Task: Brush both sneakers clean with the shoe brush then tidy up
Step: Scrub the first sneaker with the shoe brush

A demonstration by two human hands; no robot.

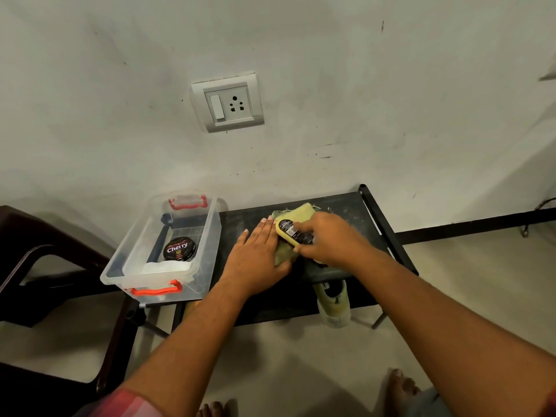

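One sneaker (301, 211) is lying on the surface (346, 212) while we are pressing it with our flat left hand (258, 254) and gripping the shoe brush (293, 233) in our right hand (328, 239), probably mid-scrub, the second sneaker (332, 308) lower down needing brushing next.

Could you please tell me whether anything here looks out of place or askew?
Two things. One sneaker on the lower shelf sticks out past its front edge and could slip off. The box seems to overhang the rack's left end. Nothing looks spilled.
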